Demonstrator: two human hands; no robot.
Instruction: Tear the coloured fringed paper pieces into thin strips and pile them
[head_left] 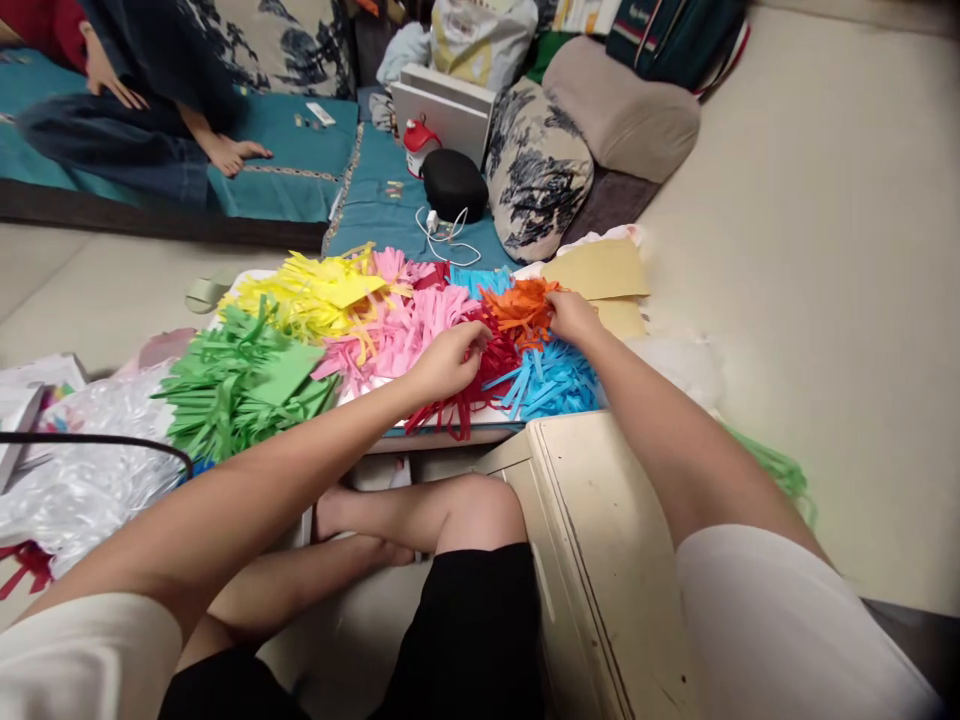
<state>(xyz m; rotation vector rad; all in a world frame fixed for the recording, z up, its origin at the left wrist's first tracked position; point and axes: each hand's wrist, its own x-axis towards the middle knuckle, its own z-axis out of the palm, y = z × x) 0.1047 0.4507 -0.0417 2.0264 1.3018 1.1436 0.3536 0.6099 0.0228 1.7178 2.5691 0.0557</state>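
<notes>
Piles of fringed paper in several colours cover a low table: yellow (322, 290), green (240, 380), pink (409, 325), red (457, 408), orange (517, 308) and blue (551, 380). My right hand (576, 318) pinches the edge of the orange fringed paper, at the right of the piles. Curled fingers close my left hand (451, 360) just above the red and pink fringes; whatever is between its fingertips is hidden.
A cream cabinet (600, 550) stands close at my right knee. Clear plastic bags (112, 470) lie on the left. Beyond the table are a teal seat mat (367, 220), a black case (454, 184), a white cable (450, 240) and cushions (540, 165). Another person's foot (229, 152) rests at far left.
</notes>
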